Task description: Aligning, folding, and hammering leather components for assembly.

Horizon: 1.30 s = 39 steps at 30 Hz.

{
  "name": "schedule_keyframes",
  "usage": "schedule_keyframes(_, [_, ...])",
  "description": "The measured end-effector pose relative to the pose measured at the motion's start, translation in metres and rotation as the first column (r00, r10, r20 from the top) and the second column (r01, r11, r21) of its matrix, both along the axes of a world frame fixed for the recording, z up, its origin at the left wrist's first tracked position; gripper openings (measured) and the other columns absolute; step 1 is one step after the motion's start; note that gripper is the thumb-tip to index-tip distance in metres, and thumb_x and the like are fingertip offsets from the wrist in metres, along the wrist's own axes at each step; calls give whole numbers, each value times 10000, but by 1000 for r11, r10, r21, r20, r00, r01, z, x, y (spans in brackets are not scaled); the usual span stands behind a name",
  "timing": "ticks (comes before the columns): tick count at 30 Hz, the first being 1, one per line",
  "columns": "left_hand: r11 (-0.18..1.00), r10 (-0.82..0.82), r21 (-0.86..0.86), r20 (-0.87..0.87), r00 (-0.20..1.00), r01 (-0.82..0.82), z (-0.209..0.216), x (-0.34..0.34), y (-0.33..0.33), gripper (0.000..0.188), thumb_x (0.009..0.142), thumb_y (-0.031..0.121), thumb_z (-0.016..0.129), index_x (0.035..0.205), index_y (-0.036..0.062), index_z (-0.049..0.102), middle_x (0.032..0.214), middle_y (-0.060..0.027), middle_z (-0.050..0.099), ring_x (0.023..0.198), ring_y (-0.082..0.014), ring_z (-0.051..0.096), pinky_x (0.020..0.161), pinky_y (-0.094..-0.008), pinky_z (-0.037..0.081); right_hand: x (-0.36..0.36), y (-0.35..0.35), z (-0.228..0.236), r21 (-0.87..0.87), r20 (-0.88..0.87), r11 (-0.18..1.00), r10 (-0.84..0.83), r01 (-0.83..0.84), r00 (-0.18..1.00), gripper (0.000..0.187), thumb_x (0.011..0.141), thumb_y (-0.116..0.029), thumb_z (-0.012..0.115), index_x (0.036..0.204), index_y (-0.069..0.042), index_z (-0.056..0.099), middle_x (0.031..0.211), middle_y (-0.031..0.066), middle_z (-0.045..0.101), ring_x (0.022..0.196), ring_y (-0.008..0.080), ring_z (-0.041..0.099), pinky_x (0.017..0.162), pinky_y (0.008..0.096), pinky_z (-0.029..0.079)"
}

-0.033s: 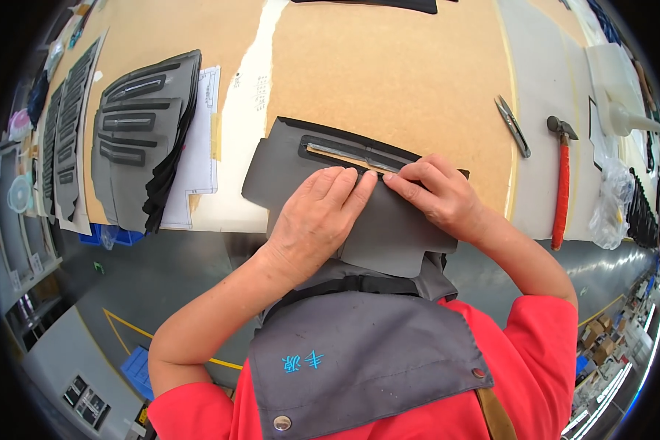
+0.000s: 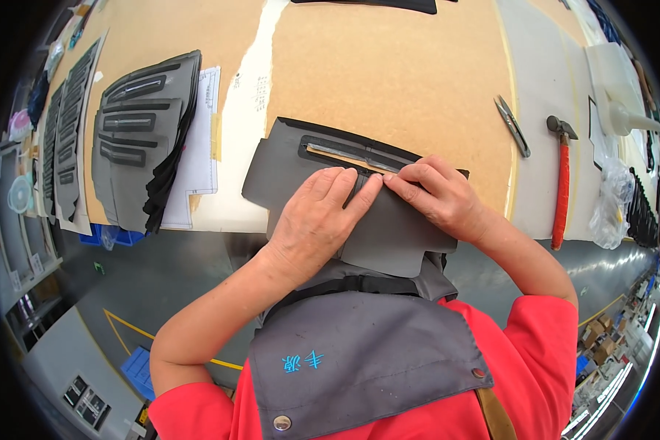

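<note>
- Head view, the piece: a dark grey fabric panel lies flat at the near edge of the bench, with a long slot opening running across its upper part and a pale strip showing inside that slot.
- Head view, left hand: it lies palm down on the panel, fingers together and stretched forward, fingertips at the lower lip of the slot. Pressing flat like this looks right for keeping the fabric from creeping.
- Head view, right hand: fingers curled, the tips pinching or pressing the folded edge at the right end of the slot, touching the left fingertips. I judge the fold holds best if both hands work close together and move along the slot in short stretches.
- Head view, care: the edge should stay straight and parallel to the pale strip; pulling sideways could wrinkle the panel.
- Head view, around: a stack of similar grey panels lies well apart to the left; scissors and a red-handled hammer lie to the right, untouched.
</note>
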<state>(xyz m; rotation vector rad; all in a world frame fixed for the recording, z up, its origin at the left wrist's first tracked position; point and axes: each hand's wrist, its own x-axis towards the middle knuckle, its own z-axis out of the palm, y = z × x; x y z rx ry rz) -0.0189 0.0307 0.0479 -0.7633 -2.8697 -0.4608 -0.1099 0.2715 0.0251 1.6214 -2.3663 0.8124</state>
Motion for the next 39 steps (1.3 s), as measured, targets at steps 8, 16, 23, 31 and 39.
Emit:
schedule_keyframes(8, [1000,5,-23,4,1000,-5,2,2,9,547,834,49,658,1379,43,616,1246,-110,583,1192,-281,592,1052,-384,514,3,6,-2,-7,109,998,-65,66,992,366,764,-43,702,1129,-25,724,990,73,648,842,239,615,706,344,561])
schedule_keyframes(16, [999,43,-1,-4,999,-43,-2,6,22,516,845,55,652,1357,2,617,1301,-116,578,1232,-261,583,1072,-380,494,4,10,8,16,-10,1000,10,-9,1000,372,770,-13,702,1142,-11,720,988,78,642,845,245,606,719,347,557])
schedule_keyframes(23, [1000,26,-6,4,1000,-26,-3,8,25,510,856,61,650,1362,15,619,1304,-116,575,1242,-268,577,1075,-388,494,8,18,6,33,41,998,-47,46,998,369,774,-20,714,1144,-21,725,981,63,640,850,236,601,728,340,551])
schedule_keyframes(31, [1000,6,-10,17,1000,-6,-4,7,31,499,868,61,650,1364,19,617,1310,-126,581,1245,-278,576,1095,-401,486,13,23,1,-2,87,996,-90,90,992,328,779,-31,718,1106,-39,739,973,59,640,826,235,584,709,336,541])
schedule_keyframes(39, [999,40,5,-10,999,-40,-3,10,38,485,874,69,642,1356,14,623,1297,-127,594,1235,-278,586,1108,-406,483,15,27,5,16,42,997,-71,70,997,255,805,-31,760,1059,-45,740,954,50,637,835,248,580,702,358,528])
